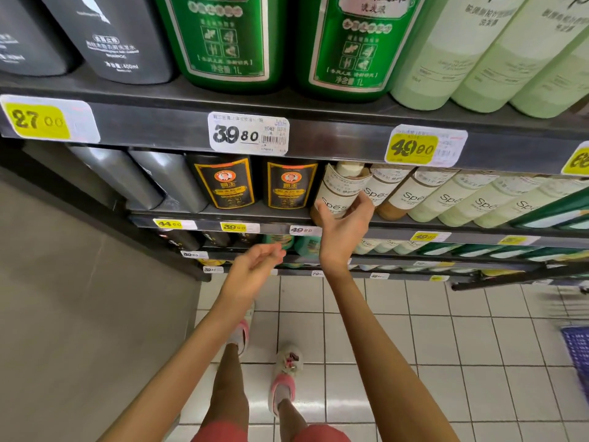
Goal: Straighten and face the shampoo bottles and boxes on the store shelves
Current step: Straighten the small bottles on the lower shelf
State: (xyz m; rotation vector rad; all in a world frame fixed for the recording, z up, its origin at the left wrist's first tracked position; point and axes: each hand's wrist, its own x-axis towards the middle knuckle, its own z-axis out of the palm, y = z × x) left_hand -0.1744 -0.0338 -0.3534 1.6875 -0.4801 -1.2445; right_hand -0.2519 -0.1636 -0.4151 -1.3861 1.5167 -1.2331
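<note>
Store aisle: white tile floor (pixel 382 330), dark metal shelving, paper price tags (pixel 248 134) along the shelf fronts.

- Top shelf: black bottles (pixel 121 36), two green bottles (pixel 223 36) and pale green bottles (pixel 462 52), all with labels forward.
- Second shelf (pixel 207 215): grey bottles (pixel 165 177) and two black-and-gold bottles (pixel 223 183), labels forward. Next comes a row of white Spes bottles (pixel 446 196), fronts outward and touching side by side.
- Item in hand: the end Spes bottle (pixel 341 189), leftmost of its row. It leans out of line with its neighbours.
- Right hand (pixel 345 224): fingers and thumb curled round that bottle.
- Left hand (pixel 255 266): hangs below the shelf front with fingers loosely curled, holding nothing.
- Lower shelves: contents too small to judge.

Progress, judged: the top two shelves look largely faced. What remains is to set the held bottle straight, then check the lower shelves.
</note>
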